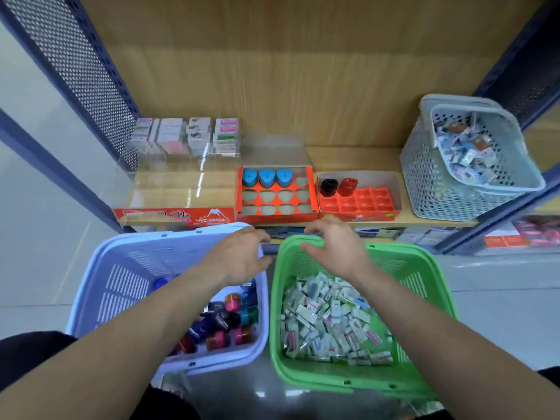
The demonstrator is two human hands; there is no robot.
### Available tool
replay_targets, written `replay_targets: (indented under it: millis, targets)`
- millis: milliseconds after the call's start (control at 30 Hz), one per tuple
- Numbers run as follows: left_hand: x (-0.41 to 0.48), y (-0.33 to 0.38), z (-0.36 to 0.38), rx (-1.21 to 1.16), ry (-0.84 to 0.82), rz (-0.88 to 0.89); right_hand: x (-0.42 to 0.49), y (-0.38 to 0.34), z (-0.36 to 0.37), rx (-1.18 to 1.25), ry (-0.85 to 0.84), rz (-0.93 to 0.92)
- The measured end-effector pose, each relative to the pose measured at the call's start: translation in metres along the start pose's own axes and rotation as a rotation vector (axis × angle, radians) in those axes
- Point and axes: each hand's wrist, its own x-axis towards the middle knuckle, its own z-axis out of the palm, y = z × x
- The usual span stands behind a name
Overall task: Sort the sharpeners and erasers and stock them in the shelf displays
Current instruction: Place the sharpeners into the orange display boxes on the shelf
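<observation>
Head view: left hand [242, 256] and right hand [330, 247], loose and empty, hover over a lilac basket [121, 283] of sharpeners [224, 322] and a green basket [409, 268] of erasers [327, 322].

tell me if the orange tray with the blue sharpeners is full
Mostly empty: the orange tray holds three blue sharpeners in its back row, and every other slot shows bare.

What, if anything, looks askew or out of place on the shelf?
The grey basket at the right end of the shelf looks tilted, its jumbled contents heaped to one side; the wide-angle lens may exaggerate this. Nothing looks spilled or damaged.
</observation>
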Motion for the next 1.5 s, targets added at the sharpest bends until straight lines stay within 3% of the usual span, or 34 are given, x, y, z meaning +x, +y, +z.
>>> replay_targets:
  millis: [200,333,500,633,733,900,1133,1333,1500]
  targets:
    - [-0.071,-0.087,0.036,0.11,-0.181,-0.204,-0.03,-0.053,0.07,-0.02,-0.197,-0.18]
    - [-0.097,-0.148,0.061,0.04,-0.188,-0.381,-0.012,-0.091,0.129,-0.095,-0.337,-0.264]
    - [-0.071,-0.21,0.109,-0.1,-0.203,-0.467,0.032,-0.111,0.208,-0.183,-0.536,-0.201]
    - [-0.031,-0.243,0.144,-0.129,-0.244,-0.429,0.057,-0.102,0.27,-0.252,-0.752,-0.067]
    - [-0.011,-0.262,0.173,-0.2,-0.299,-0.403,0.066,-0.097,0.303,-0.342,-0.855,-0.08]
    - [0.002,-0.27,0.205,-0.369,-0.348,-0.358,0.069,-0.088,0.332,-0.348,-0.799,-0.21]
    - [0.006,-0.275,0.213,-0.577,-0.279,-0.386,0.071,-0.087,0.338,-0.094,-0.765,-0.07]
    - [0.005,-0.286,0.207,-0.971,-0.19,-0.454,0.069,-0.088,0.337,0.171,-0.622,0.139]
    - [0.011,-0.288,0.205,-0.878,-0.034,-0.521,0.07,-0.089,0.338,0.415,-0.543,0.227]
